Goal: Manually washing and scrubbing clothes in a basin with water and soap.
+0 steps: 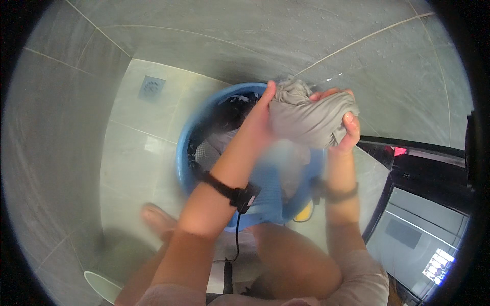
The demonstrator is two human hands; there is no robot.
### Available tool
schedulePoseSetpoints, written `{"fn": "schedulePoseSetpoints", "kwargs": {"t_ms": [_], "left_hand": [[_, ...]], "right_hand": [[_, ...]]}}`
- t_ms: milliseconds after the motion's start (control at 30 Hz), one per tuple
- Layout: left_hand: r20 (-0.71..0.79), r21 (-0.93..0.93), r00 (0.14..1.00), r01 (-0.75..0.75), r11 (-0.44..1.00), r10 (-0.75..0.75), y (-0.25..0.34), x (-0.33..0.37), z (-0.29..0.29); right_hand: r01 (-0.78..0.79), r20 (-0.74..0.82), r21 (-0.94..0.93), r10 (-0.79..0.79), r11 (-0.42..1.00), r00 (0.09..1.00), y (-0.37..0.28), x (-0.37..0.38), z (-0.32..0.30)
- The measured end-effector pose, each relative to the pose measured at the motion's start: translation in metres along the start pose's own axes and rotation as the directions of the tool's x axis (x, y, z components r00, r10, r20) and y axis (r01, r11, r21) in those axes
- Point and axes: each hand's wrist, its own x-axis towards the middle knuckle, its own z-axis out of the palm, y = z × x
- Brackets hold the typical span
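Observation:
A bunched grey wet garment point(309, 121) is held up over the right far part of a blue basin point(180, 163). My left hand point(261, 118) grips its left end, thumb pointing up; the cloth hides most of those fingers. Closed around the other end is my right hand point(350, 130), its fingers curled over the fabric. Below, a blue ridged washboard point(263, 189) leans inside the basin toward me. Dark clothes point(227, 115) lie in the basin's left far part, with paler cloth beside them. The middle is partly blurred.
Grey tiled walls point(204, 46) rise close behind and to the left. A square drain point(151, 88) is set in the floor. At right stands a dark-framed glass panel point(418, 239). My foot point(158, 218) and a yellow item point(304, 211) are beside the basin.

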Motion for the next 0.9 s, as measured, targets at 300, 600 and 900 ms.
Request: {"fn": "schedulePoseSetpoints", "kwargs": {"t_ms": [300, 600, 900], "left_hand": [[0.000, 0.703, 0.779, -0.446, 0.554, 0.628, -0.001, 0.017, 0.043], [0.762, 0.647, 0.401, -0.496, -0.579, 0.508, -0.019, 0.005, 0.045], [0.854, 0.413, 0.514, -0.568, -0.711, 0.085, -0.017, -0.017, 0.040]], "right_hand": [[-0.161, -0.348, 0.487, 0.360, 0.858, 0.866, 0.019, 0.019, -0.020], [-0.579, 0.241, 0.495, 0.538, 0.648, 0.808, 0.061, 0.045, -0.045], [-0.601, 0.149, -0.152, 0.619, 0.785, 0.771, 0.063, 0.048, -0.044]]}}
